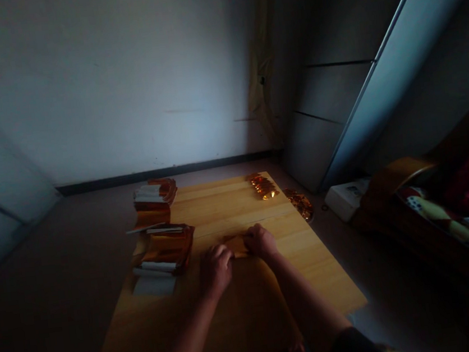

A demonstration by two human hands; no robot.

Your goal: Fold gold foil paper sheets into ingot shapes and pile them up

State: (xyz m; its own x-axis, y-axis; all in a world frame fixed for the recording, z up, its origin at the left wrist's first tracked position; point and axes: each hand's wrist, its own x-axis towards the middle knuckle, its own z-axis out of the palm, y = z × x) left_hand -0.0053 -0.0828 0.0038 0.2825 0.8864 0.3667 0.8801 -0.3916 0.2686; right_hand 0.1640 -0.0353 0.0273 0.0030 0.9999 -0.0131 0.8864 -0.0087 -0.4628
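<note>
A small sheet of gold foil paper lies on the wooden table in front of me. My left hand grips its left side with curled fingers. At the opposite side my right hand pinches the sheet's edge. Both hands rest low, close to the tabletop, and the fingertips are partly hidden. To the left are stacks of copper-gold foil sheets with white paper strips among them. Several shiny folded gold foil pieces sit in a row at the table's far right corner.
The wooden table stands near a pale wall. More shiny foil lies in a heap beyond its right edge. On the floor at right are a white box and a wooden-armed seat with cloths. A tall cabinet stands behind.
</note>
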